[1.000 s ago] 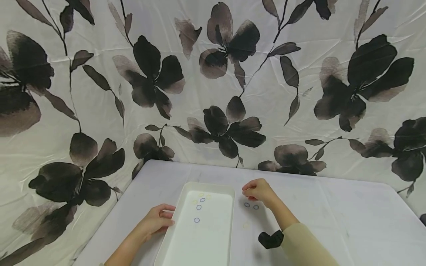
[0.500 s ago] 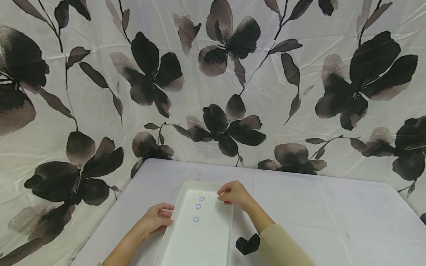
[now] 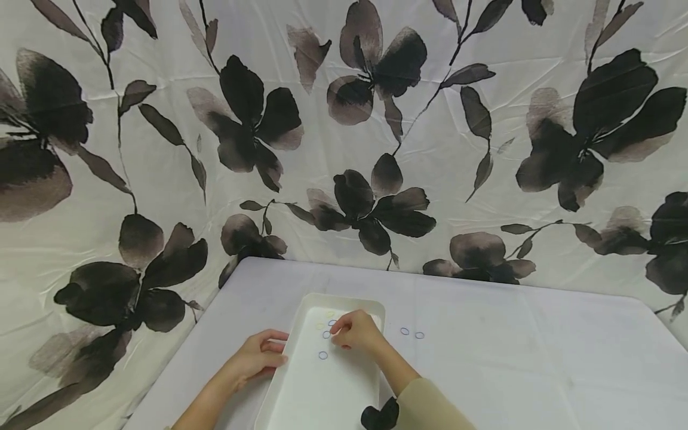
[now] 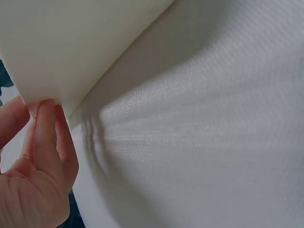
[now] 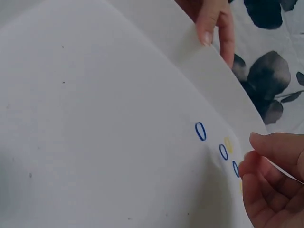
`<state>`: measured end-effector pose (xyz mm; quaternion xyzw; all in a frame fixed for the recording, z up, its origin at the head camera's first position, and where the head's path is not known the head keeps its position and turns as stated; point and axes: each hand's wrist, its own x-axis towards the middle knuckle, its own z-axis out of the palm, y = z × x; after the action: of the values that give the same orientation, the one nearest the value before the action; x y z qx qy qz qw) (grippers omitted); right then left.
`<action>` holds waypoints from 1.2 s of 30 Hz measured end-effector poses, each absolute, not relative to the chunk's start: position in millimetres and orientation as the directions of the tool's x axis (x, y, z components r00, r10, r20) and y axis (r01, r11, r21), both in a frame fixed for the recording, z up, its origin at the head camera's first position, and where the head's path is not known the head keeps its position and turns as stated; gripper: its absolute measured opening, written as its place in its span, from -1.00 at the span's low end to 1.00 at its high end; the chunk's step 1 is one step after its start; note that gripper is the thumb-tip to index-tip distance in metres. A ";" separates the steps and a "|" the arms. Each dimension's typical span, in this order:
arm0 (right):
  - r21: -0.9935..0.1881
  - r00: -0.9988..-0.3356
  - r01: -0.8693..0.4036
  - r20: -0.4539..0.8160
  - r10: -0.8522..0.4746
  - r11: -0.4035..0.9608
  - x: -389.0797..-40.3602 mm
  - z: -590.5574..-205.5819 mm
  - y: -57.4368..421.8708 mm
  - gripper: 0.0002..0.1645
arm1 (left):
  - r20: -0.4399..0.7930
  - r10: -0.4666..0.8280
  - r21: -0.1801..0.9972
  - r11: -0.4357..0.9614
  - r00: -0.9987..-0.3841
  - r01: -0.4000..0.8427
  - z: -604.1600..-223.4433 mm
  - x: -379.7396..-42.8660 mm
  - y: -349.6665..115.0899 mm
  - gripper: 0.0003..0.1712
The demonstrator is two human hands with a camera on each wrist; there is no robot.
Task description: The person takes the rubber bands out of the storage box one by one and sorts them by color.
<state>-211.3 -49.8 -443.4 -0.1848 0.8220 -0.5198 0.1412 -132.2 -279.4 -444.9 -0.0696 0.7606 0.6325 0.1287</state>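
My left hand (image 3: 261, 355) grips the left rim of a shallow white tray (image 3: 344, 298). In the left wrist view its fingers (image 4: 46, 137) pinch the tray's edge from outside. Over the tray's far half is my right hand (image 3: 359, 331), thumb and forefinger tips close together. I cannot tell whether something small sits between them. Beside those fingertips lie three blue rings, the nearest to me being a blue ring (image 3: 323, 355). A faint yellow ring (image 5: 228, 145) lies among them, with another yellow one partly behind the right fingers.
Two more blue rings, one a blue ring (image 3: 405, 331), lie on the white-covered table (image 3: 484, 346) right of the tray. A black object (image 3: 380, 415) is at the right sleeve's cuff. A floral curtain (image 3: 344, 149) hangs behind the table.
My right hand has moved left from the table beside the tray, across the right rim, to above the rings inside. The two blue rings on the table show again. My left hand keeps its place.
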 end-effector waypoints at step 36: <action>-0.654 -0.865 -0.393 0.025 -0.501 0.646 -180.9 -463.7 -68.2 -0.77 | -0.285 0.100 0.955 0.112 -0.953 -0.274 -448.3 -134.6 -280.9 -0.33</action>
<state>-180.9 -68.2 -463.7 -0.2470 0.9038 -0.3403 0.0793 -134.6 -280.9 -448.3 -0.0594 0.7324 0.6635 0.1407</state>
